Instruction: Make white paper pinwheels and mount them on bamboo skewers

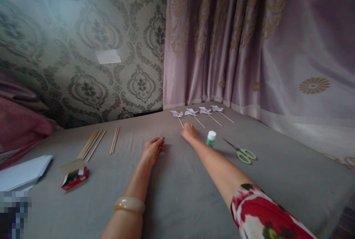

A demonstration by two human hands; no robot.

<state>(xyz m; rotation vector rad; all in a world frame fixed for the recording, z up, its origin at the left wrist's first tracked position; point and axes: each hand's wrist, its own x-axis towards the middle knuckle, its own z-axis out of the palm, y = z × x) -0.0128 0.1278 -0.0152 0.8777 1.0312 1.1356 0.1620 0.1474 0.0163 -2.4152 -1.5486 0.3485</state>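
Right hand [189,132]: centre of frame, on the grey cloth-covered surface [177,202], back of hand up. Bent fingers meet the lower end of the thin wooden stick of the leftmost white paper pinwheel [177,114]; cannot tell whether they pinch it or only touch it. Floral red-and-white sleeve [266,213] on this arm, lower right.

Left hand [154,150]: just left of centre, near the right hand but apart from it. Fingers loosely curled, thumb lying along them; palm side hidden, so cannot tell how tightly they close. Pale stone-like bangle [129,205] on the forearm, bottom of frame.

Pinwheels: four in a slanting row, centre to right of centre, near the far edge of the surface. After the leftmost come a second white paper pinwheel [192,112], a third [205,110] and a fourth [217,108], each with its stick pointing down and to the right.

Right of the right hand: green glue stick with white cap [210,139], upright. Farther right: scissors with light-green ring handles [239,150], tip toward upper left.

Left of frame: bundle of plain wooden sticks [97,145], with a smaller group of matching sticks [114,141] beside it. Below the bundle, small red cardboard box [75,183], flap raised, dark contents unclear. Far left edge: stack of white paper [22,172].
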